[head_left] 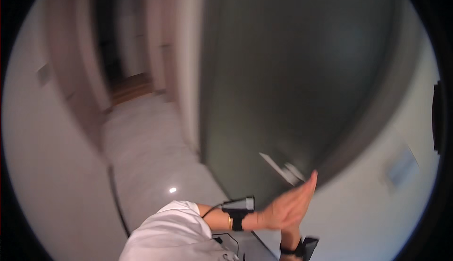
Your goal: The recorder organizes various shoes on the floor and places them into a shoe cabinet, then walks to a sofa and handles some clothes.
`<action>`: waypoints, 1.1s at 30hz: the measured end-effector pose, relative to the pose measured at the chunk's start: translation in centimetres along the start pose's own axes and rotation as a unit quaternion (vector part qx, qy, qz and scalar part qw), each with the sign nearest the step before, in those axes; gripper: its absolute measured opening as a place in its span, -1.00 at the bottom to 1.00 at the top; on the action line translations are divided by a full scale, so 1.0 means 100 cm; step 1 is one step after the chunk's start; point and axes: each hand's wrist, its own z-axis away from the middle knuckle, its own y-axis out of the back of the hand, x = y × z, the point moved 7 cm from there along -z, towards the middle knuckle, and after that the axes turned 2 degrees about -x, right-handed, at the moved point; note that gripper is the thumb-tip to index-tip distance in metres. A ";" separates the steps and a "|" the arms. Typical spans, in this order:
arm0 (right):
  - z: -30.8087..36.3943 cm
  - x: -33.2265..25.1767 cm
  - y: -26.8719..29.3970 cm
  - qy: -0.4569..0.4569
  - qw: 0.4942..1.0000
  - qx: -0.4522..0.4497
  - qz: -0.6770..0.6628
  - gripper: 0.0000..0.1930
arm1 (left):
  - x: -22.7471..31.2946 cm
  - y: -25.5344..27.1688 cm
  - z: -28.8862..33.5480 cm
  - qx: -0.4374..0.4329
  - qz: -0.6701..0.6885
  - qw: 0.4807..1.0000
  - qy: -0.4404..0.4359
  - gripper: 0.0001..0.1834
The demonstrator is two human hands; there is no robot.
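Observation:
My left hand [281,212] reaches in from the lower left, its fingers stretched out flat toward the upper right. My right hand [309,188] comes up from the lower edge and lies against the left one, palm to palm as far as the blur shows. The left hand covers most of it; the fingers that show are straight. No held thing is visible. Just beyond the fingertips is a pale door handle [276,167] on a dark grey-green door [292,81]. Whether a hand touches it, I cannot tell. Black strap-on devices sit on the left wrist [239,209] and right wrist [306,248].
A hallway with a pale, shiny floor [141,133] runs off at the left to a dark doorway [125,34]. Light walls [42,143] flank it. On the right wall is a blurred bluish panel [403,166], and a black object [438,117] sits at the rim.

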 end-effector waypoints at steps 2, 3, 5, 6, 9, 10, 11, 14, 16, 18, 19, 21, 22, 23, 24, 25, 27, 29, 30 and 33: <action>0.025 -0.030 -0.081 0.020 0.989 -0.077 -0.128 -0.49 | -0.029 0.015 0.064 -0.053 -0.101 0.985 0.126 -0.26; 0.031 -0.053 -0.121 0.032 0.975 -0.112 -0.191 -0.49 | -0.050 0.028 0.112 -0.069 -0.086 0.968 0.225 -0.24; 0.057 -0.106 -0.185 0.047 0.938 -0.185 -0.289 -0.49 | -0.054 0.073 0.186 -0.106 -0.121 0.893 0.420 -0.26; 0.060 -0.138 -0.214 0.049 0.919 -0.221 -0.324 -0.49 | -0.043 0.095 0.214 -0.119 -0.117 0.847 0.505 -0.28; 0.076 -0.184 -0.276 0.055 0.863 -0.324 -0.384 -0.50 | -0.028 0.137 0.294 -0.107 -0.155 0.773 0.606 -0.41; 0.084 -0.191 -0.300 0.055 0.848 -0.356 -0.389 -0.50 | -0.034 0.144 0.319 -0.095 -0.162 0.770 0.610 -0.41; 0.091 -0.198 -0.321 0.056 0.831 -0.385 -0.397 -0.50 | -0.036 0.154 0.342 -0.026 -0.163 0.784 0.599 -0.46; 0.111 -0.204 -0.383 0.037 0.793 -0.468 -0.388 -0.50 | -0.035 0.200 0.350 -0.019 -0.384 0.840 0.384 -0.52; 0.125 -0.186 -0.415 -0.018 0.783 -0.513 -0.352 -0.50 | -0.017 0.218 0.329 -0.091 -0.538 0.828 0.129 -0.53; 0.143 -0.155 -0.422 -0.127 0.782 -0.536 -0.292 -0.51 | -0.040 0.275 0.321 -0.068 -0.338 0.843 0.412 -0.54; 0.153 -0.145 -0.423 -0.192 0.781 -0.533 -0.263 -0.51 | -0.046 0.293 0.325 -0.088 -0.233 0.803 0.542 -0.54; 0.145 -0.129 -0.400 -0.345 0.787 -0.426 -0.282 -0.59 | -0.052 0.307 0.310 -0.113 -0.155 0.784 0.590 -0.52; 0.123 -0.130 -0.384 -0.394 0.795 -0.320 -0.333 -0.66 | -0.056 0.305 0.309 -0.115 -0.178 0.817 0.537 -0.50; 0.141 -0.122 -0.385 -0.352 0.831 -0.320 -0.289 -0.62 | -0.058 0.297 0.303 -0.113 -0.188 0.853 0.474 -0.46; 0.161 -0.115 -0.384 -0.312 0.856 -0.333 -0.241 -0.58 | -0.059 0.276 0.292 -0.197 -0.145 0.868 0.433 -0.46; 0.165 -0.104 -0.361 -0.386 0.867 -0.259 -0.178 -0.52 | -0.066 0.263 0.278 -0.220 -0.143 0.862 0.433 -0.44; 0.164 -0.090 -0.295 -0.473 0.862 -0.160 -0.081 -0.46 | -0.066 0.218 0.250 -0.271 -0.122 0.863 0.408 -0.40; 0.156 -0.092 -0.257 -0.499 0.854 -0.143 -0.030 -0.38 | -0.052 0.191 0.217 -0.288 -0.087 0.906 0.299 -0.41; 0.167 -0.094 -0.231 -0.474 0.873 -0.111 0.025 -0.39 | -0.042 0.163 0.208 -0.302 -0.066 0.913 0.266 -0.40; 0.203 -0.108 -0.179 -0.529 0.843 -0.096 -0.023 -0.37 | -0.012 0.102 0.206 -0.352 -0.039 0.897 0.266 -0.38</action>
